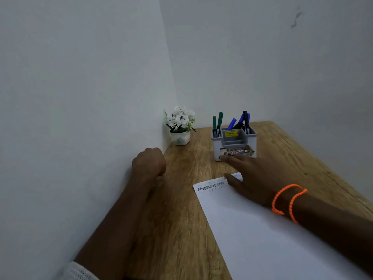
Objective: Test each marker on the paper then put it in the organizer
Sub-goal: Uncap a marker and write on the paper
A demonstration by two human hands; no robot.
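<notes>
A grey plastic organizer (234, 146) stands on the wooden table (185, 209) at the back. Several markers stand in it: green ones (219, 123) on the left, blue and black ones (242, 122) on the right. A white sheet of paper (252, 235) lies in front of it, with scribbled test lines (211, 186) near its far edge. My right hand (250, 178) reaches over the paper's far end with straight fingers, the fingertips just in front of the organizer, holding nothing. My left hand (149, 162) is curled into a fist at the table's left edge by the wall, with nothing visible in it.
A small white pot of artificial white flowers (180, 126) sits in the back left corner against the wall. Walls close off the table's left and far sides. Orange bead bracelets (288, 201) circle my right wrist.
</notes>
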